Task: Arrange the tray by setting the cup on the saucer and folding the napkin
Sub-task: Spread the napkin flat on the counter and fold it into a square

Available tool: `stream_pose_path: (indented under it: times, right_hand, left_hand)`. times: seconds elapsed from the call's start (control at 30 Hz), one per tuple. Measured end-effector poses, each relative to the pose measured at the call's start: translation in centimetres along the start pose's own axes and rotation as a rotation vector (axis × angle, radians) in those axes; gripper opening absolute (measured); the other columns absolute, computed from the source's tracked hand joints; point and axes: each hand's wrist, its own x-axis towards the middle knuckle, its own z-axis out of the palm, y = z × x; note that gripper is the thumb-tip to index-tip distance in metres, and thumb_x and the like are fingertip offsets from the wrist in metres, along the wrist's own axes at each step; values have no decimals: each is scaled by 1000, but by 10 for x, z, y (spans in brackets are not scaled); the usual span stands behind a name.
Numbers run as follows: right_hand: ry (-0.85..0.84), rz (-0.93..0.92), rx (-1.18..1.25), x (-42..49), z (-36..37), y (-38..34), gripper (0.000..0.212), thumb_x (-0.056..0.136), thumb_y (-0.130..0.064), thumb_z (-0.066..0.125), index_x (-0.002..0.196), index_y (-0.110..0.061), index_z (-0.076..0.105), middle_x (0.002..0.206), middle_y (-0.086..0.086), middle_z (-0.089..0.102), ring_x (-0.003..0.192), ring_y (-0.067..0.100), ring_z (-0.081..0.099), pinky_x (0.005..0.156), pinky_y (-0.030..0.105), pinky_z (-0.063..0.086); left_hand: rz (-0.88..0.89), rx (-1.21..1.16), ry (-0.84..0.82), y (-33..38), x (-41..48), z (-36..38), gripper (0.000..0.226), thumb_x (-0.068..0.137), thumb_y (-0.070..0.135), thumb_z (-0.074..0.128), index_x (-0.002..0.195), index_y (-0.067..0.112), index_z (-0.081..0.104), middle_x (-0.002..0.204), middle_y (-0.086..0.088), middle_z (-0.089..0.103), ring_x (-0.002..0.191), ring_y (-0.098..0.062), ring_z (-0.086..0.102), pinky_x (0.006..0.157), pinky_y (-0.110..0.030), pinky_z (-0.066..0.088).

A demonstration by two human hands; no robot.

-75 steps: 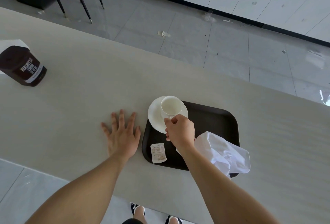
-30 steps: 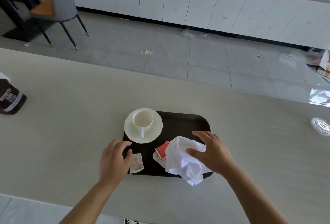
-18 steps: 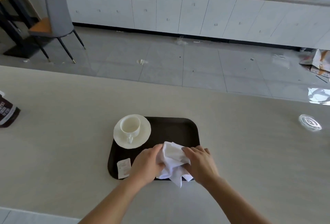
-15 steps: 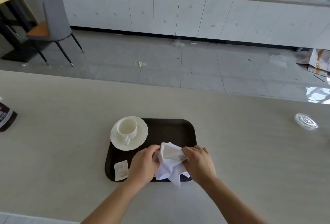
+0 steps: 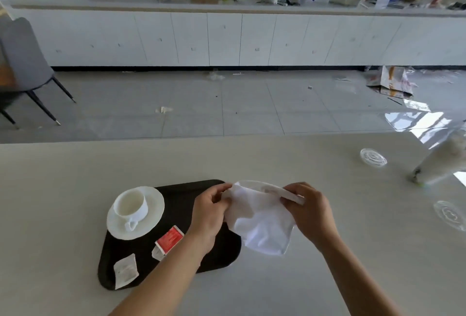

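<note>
We read the napkin (image 5: 262,220) at frame centre as thin white cloth, matt and creased. The cup (image 5: 129,206) and saucer (image 5: 154,206) at lower left look like glazed white ceramic, smooth with a soft sheen. The tray (image 5: 181,194) appears dark matt plastic. We see the table (image 5: 75,189) as pale, smooth and matt; the round lid (image 5: 373,158) at right is clear glossy plastic
</note>
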Motion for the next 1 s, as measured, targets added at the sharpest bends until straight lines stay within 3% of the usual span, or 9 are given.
stream_pose_path:
  times: [0.13, 0.27, 0.37, 0.47, 0.57, 0.67, 0.73, 0.87, 1.0]
  right_hand:
    - [105, 99, -136, 5, -32, 51, 38, 79, 6, 66, 81, -31, 76, 124, -4, 64, 113, 23, 59, 87, 33, 49]
    - [-72, 312, -424, -14, -34, 100, 52, 83, -1, 66, 129, -25, 62, 157, 9, 29, 136, 36, 33, 110, 42, 36]
    - [39, 483, -330, -38, -20, 117, 48, 89, -27, 68, 135, -20, 55, 145, 10, 46, 129, 33, 44, 107, 41, 37]
    - [102, 596, -248, -57, -4, 115, 52, 88, -38, 69, 134, -19, 54, 125, 7, 61, 112, 28, 59, 86, 33, 44]
    - [317, 699, 15, -55, -2, 108, 40, 79, -11, 69, 118, -17, 65, 102, 1, 68, 82, 16, 64, 62, 23, 44]
    - [425, 670, 179, -36, -25, 100, 30, 74, 3, 62, 88, -20, 74, 84, -2, 72, 77, 19, 68, 57, 20, 44]
    - [443, 526, 26, -24, -52, 99, 31, 71, 5, 60, 77, -23, 73, 77, -4, 71, 75, 22, 67, 60, 22, 42]
    - [429, 347, -455, -8, -119, 141, 33, 69, 9, 57, 81, -17, 73, 95, 7, 70, 81, 33, 61, 65, 30, 38]
    - [32, 441, -799, 7, -147, 195, 31, 82, -10, 59, 109, -23, 69, 132, -2, 59, 123, 34, 43, 96, 39, 41]
  left_hand:
    - [-106, 137, -9, -24, 12, 35, 26, 86, 4, 63, 104, 20, 71, 90, 2, 72, 87, -14, 68, 74, -29, 58]
    - [-30, 531, -128, -47, 4, 51, 24, 85, 24, 63, 108, 26, 66, 98, 12, 67, 91, -6, 62, 85, -30, 53]
    - [66, 778, -282, -63, 0, 57, 34, 91, 23, 51, 124, 25, 60, 118, 5, 62, 104, -13, 60, 90, -30, 49]
    - [102, 736, -273, -75, -2, 57, 38, 93, 29, 52, 131, 24, 54, 121, 5, 60, 108, -15, 58, 91, -29, 47]
    - [103, 614, -188, -74, -2, 58, 28, 93, 30, 56, 118, 21, 63, 99, 13, 68, 91, -7, 63, 80, -26, 51]
    - [157, 547, -79, -64, -4, 61, 13, 88, 22, 62, 95, 23, 73, 79, 11, 71, 77, -6, 65, 70, -26, 53]
    - [234, 516, -53, -58, -12, 64, 14, 85, 19, 63, 80, 28, 72, 71, 8, 70, 70, -9, 64, 62, -25, 51]
    - [280, 485, -245, -58, -24, 81, 12, 83, 36, 64, 86, 32, 75, 77, 19, 72, 74, 2, 66, 68, -19, 53]
    - [288, 734, -37, -75, -9, 104, 24, 90, 27, 60, 112, 26, 68, 96, 14, 67, 87, -2, 61, 77, -19, 48]
